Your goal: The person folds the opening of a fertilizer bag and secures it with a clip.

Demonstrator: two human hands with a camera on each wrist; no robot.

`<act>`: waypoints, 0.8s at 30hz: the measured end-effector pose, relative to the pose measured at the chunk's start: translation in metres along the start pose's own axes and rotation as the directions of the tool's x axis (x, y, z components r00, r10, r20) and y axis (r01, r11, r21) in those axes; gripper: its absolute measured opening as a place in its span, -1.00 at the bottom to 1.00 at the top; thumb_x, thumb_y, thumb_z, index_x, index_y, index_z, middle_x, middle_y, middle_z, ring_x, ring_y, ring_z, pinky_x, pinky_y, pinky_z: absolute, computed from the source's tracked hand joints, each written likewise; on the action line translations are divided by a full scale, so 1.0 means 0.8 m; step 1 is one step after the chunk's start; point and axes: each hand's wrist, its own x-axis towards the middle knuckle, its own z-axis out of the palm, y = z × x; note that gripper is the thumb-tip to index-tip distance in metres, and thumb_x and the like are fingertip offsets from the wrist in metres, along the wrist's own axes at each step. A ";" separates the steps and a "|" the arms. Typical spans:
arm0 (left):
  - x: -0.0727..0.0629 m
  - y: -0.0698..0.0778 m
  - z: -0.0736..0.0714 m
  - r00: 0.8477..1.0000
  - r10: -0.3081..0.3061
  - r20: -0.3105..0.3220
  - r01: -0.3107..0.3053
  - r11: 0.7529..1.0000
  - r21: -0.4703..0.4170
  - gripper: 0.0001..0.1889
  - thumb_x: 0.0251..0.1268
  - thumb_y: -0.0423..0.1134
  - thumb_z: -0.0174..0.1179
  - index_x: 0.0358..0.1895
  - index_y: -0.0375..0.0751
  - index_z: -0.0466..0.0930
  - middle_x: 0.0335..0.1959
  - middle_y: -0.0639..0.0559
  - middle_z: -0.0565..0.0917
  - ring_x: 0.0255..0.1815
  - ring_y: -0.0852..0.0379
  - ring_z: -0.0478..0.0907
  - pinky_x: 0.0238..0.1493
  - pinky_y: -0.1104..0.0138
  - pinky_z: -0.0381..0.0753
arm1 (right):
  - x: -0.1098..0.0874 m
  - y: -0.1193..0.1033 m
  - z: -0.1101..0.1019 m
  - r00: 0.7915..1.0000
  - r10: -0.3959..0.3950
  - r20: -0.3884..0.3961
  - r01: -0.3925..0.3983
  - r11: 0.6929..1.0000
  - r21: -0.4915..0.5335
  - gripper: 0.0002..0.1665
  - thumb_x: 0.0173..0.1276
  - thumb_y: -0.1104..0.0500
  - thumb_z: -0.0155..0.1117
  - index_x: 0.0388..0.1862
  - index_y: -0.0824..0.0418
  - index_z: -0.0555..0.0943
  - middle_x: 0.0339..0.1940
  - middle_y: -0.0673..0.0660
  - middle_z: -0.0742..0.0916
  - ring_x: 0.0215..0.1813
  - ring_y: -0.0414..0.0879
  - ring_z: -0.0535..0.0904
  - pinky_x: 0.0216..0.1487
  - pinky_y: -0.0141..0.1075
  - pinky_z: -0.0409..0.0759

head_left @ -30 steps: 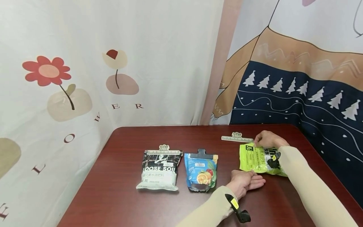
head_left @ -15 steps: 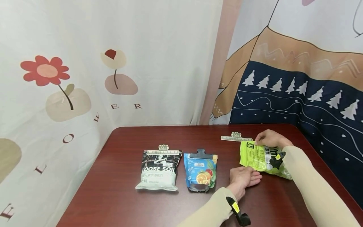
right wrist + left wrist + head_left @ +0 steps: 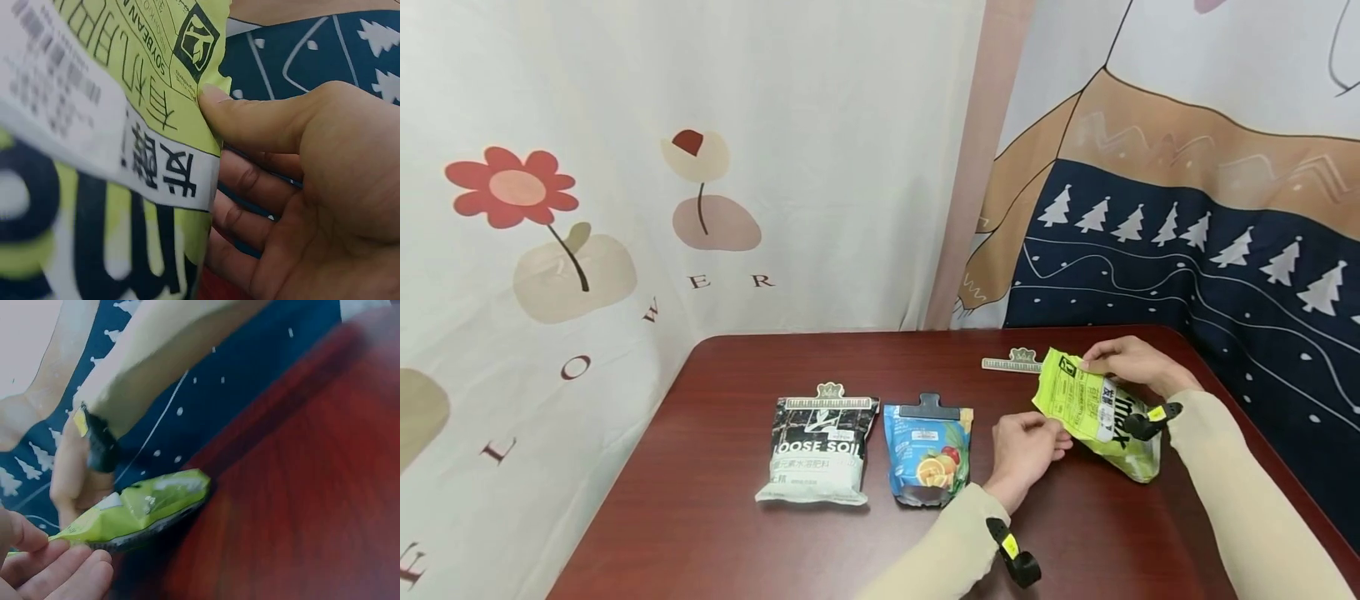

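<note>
A lime-green printed bag [image 3: 1086, 408] is tilted over the right part of the table, its top end toward the upper left. My right hand [image 3: 1131, 362] pinches its far edge, thumb on the printed face and fingers behind, as the right wrist view shows. At the near edge my left hand [image 3: 1026, 450] pinches the bag between thumb and fingers; the left wrist view shows the bag [image 3: 144, 509] reaching out from those fingers [image 3: 56, 569]. Just behind the bag lies a pale bag clip [image 3: 1011, 362], its right end hidden by the bag.
Left of my hands lie a blue fruit-print pouch [image 3: 927, 454] with a dark clip [image 3: 929, 408] and a black-and-white soil bag [image 3: 820, 458] with a pale clip [image 3: 831, 400]. The dark red table [image 3: 715, 517] meets patterned curtains [image 3: 820, 167] behind.
The green bag has turned and its top end has risen, covering part of the loose clip. My left hand has gone from flat and open to pinching the bag's near edge.
</note>
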 end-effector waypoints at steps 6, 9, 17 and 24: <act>0.007 0.015 -0.018 0.988 0.155 0.009 -0.154 0.964 0.215 -0.85 0.28 -0.28 0.31 -0.42 -0.04 0.82 -0.54 0.08 0.80 -0.49 0.24 0.74 -0.43 0.47 0.63 | -0.014 0.010 0.001 0.999 -0.024 -0.040 0.028 0.996 0.086 -0.51 0.50 -0.07 0.29 0.14 0.29 0.63 0.01 0.09 0.74 -0.05 -0.11 0.64 -0.03 -0.23 0.66; 0.010 0.022 -0.026 0.979 0.201 0.026 -0.200 0.938 0.283 -0.86 0.32 -0.21 0.31 -0.37 0.07 0.84 -0.52 0.15 0.80 -0.50 0.35 0.69 -0.43 0.46 0.58 | -0.024 0.015 0.003 0.997 -0.039 -0.068 0.048 0.989 0.143 -0.53 0.49 -0.07 0.30 0.14 0.27 0.63 0.01 0.03 0.72 -0.02 -0.16 0.64 -0.01 -0.24 0.68; 0.022 0.031 -0.040 0.950 0.305 0.059 -0.310 0.918 0.248 -0.86 0.36 -0.22 0.30 -0.29 0.04 0.86 -0.46 0.19 0.80 -0.42 0.23 0.77 -0.35 0.48 0.67 | -0.051 0.028 0.015 0.987 -0.086 -0.132 0.132 0.910 0.394 -0.76 0.47 0.02 0.35 -0.03 0.11 0.64 -0.22 -0.22 0.72 -0.15 -0.29 0.69 -0.07 -0.33 0.73; 0.033 0.035 -0.056 0.938 0.336 0.084 -0.346 0.924 0.162 -0.88 0.38 -0.19 0.33 -0.19 0.00 0.85 -0.31 0.08 0.84 -0.35 0.22 0.79 -0.29 0.47 0.71 | -0.074 0.033 0.033 0.964 -0.157 -0.213 0.241 0.857 0.456 -0.86 0.49 0.10 0.33 -0.10 0.13 0.67 -0.22 -0.19 0.75 -0.18 -0.25 0.74 -0.11 -0.35 0.75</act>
